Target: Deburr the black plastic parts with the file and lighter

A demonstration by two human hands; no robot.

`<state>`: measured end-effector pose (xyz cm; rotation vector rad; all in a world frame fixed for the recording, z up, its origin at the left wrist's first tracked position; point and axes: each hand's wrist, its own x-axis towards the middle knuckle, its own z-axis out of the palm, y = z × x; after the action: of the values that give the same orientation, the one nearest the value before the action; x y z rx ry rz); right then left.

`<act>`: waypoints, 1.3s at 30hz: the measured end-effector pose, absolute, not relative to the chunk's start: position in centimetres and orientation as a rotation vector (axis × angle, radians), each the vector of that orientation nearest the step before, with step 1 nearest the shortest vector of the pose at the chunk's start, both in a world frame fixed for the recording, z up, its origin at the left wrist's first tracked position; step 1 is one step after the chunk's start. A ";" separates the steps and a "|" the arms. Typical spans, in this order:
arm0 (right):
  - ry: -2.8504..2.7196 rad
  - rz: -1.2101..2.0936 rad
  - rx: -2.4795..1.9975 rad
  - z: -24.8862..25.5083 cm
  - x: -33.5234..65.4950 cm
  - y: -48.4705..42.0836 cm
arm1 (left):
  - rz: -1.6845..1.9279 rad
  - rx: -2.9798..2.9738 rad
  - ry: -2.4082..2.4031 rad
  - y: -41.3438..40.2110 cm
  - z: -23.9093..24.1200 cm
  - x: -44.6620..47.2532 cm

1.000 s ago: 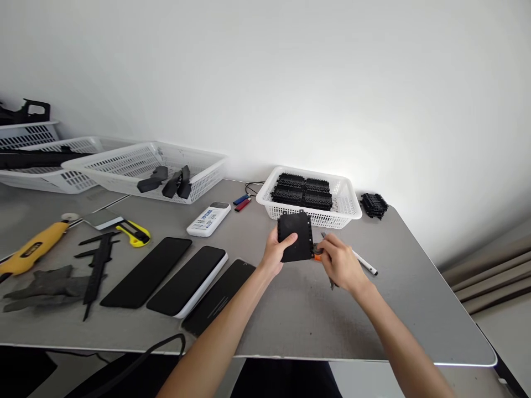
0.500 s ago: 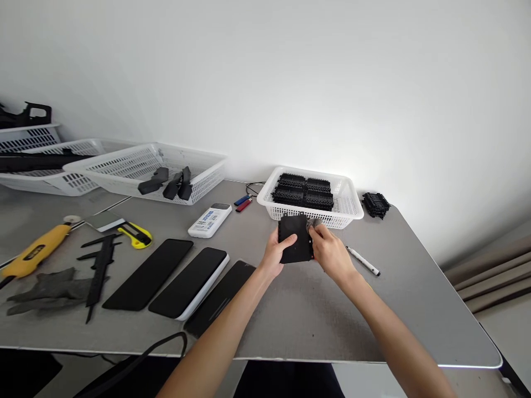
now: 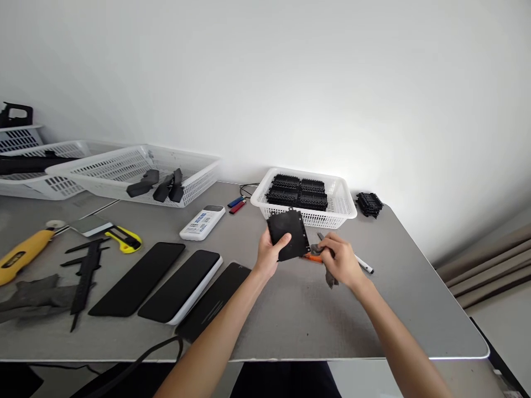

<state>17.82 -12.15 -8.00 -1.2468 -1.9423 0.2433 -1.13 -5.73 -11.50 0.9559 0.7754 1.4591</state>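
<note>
Black plate held up; no legible writing.

Both forearms are bare, without sleeves; the left hand and right hand wear no gloves.

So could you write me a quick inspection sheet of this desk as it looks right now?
Surface: grey table, crowded at left.
Job's things: black plate; orange-handled tool; white basket of black parts.
Clutter: three phones, remote, yellow cutter, caliper, pen, two lighters.
Hands: left hand grips the plate; right hand closed on the tool.
Cables: black lead behind the basket.
Surroundings: white wall; more baskets at left.
</note>
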 end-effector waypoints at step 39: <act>-1.426 0.202 -2.364 -13.6 26.1 -11.4 | 1.277 1.028 0.905 -5.6 -13.7 -0.4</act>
<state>26.10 -11.37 -13.62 -2.3644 -1.4261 0.2018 -0.42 -5.62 -13.65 1.0277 0.9049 1.2765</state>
